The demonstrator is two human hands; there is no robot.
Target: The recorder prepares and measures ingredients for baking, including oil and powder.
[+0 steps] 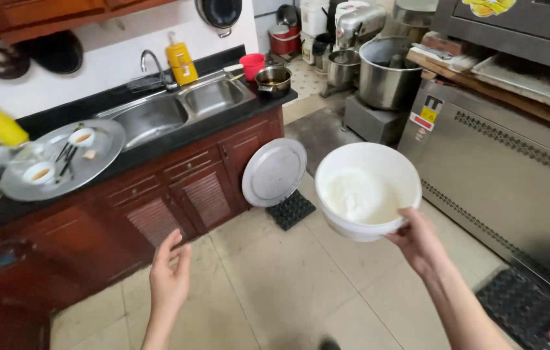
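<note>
Big stainless oven on the right, dark wood counter with a double sink on the left, round metal lid leaning against the cabinet. The white bucket of white powder hangs over the tile floor, right hand clamped on its near rim. Left hand is free, fingers loosely together. I'd get that hand underneath and keep it level.
</note>
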